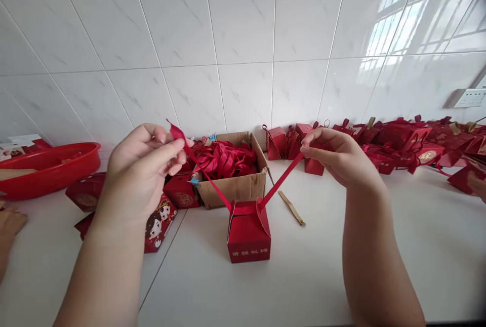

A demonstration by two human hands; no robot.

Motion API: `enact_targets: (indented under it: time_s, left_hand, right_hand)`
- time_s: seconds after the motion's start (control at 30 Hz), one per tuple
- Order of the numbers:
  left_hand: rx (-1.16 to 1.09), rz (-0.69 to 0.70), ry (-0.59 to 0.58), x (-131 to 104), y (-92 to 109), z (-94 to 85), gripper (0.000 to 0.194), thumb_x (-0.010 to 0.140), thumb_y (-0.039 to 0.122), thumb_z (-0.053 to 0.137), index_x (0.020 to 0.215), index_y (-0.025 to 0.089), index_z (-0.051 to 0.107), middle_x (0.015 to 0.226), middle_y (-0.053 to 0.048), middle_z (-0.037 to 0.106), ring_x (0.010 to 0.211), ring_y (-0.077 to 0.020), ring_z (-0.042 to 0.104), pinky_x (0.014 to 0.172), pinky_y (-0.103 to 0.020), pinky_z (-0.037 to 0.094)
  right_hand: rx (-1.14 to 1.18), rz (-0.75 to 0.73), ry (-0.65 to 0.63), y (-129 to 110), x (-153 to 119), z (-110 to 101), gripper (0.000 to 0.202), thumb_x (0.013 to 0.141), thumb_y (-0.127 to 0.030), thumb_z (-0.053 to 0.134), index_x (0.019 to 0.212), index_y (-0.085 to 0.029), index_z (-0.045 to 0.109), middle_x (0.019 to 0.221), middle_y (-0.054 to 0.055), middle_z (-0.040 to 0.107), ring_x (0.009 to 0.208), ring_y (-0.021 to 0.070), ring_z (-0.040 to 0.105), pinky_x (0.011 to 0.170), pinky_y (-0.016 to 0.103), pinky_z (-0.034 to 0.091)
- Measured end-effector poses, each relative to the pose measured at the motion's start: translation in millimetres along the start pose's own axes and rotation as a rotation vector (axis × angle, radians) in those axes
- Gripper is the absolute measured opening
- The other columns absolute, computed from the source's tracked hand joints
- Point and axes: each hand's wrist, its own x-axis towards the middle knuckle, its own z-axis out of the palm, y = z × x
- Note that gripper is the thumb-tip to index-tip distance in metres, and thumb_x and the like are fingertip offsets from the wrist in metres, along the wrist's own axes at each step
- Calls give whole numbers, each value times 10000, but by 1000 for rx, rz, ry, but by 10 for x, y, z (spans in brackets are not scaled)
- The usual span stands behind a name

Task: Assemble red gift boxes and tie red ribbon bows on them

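Observation:
A small red gift box point(249, 238) with gold lettering stands upright on the white table in front of me. A red ribbon point(283, 180) runs through the top of the box, and its two ends spread up and outward in a V. My left hand point(146, 165) pinches one end between thumb and fingers, with a short tail sticking up past the fingertips. Up on the other side, my right hand point(337, 157) pinches the other end between thumb and forefinger. Both lengths look taut.
Behind the box sits a cardboard box point(233, 190) full of red ribbons. A gold ribbon strip point(291, 208) lies to its right. Several red boxes point(410, 139) crowd the right. At left are a red basin point(76, 167), more boxes and another person's hand point(11, 220).

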Motion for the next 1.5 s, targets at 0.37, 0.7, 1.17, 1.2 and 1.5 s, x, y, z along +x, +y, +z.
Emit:
enact_targets:
  time_s: [0.37, 0.7, 1.17, 1.2, 1.5]
  left_hand:
    - [185, 266, -57, -24, -93, 224, 112, 721, 134, 686, 710, 242, 712, 723, 37, 696, 697, -101, 633, 652, -194, 503]
    - [211, 502, -4, 1, -256, 176, 210, 780, 74, 660, 820, 257, 755, 846, 11, 734, 811, -137, 670, 736, -237, 553]
    - [339, 444, -124, 9, -290, 187, 276, 789, 70, 645, 988, 243, 723, 934, -19, 726, 835, -158, 688, 778, -265, 580]
    - [328, 463, -122, 16, -300, 189, 268, 783, 63, 648, 957, 248, 733, 928, -17, 725, 849, -164, 689, 787, -273, 581]
    - [283, 409, -88, 14, -327, 237, 227, 774, 92, 681, 918, 253, 751, 928, -12, 750, 869, -170, 707, 797, -273, 605]
  right_hand:
    - [290, -257, -379, 39, 37, 124, 544, 713, -31, 698, 1178, -281, 563, 1179, 57, 595, 1111, 188, 579, 863, 296, 531]
    - [286, -156, 142, 78, 172, 546, 53, 805, -236, 692, 851, -229, 666, 752, -7, 685, 658, 127, 653, 703, 301, 570]
    - [173, -204, 352, -66, 229, 847, 109, 791, -331, 691, 747, -238, 655, 700, -5, 613, 632, 126, 566, 562, 256, 461]
    - [166, -215, 348, -58, 231, 860, 118, 791, -339, 690, 744, -238, 650, 699, -5, 607, 632, 129, 562, 560, 261, 457]
    - [213, -167, 271, -77, 220, 834, 162, 812, -342, 666, 794, -249, 535, 636, -38, 554, 445, 82, 424, 440, 248, 383]
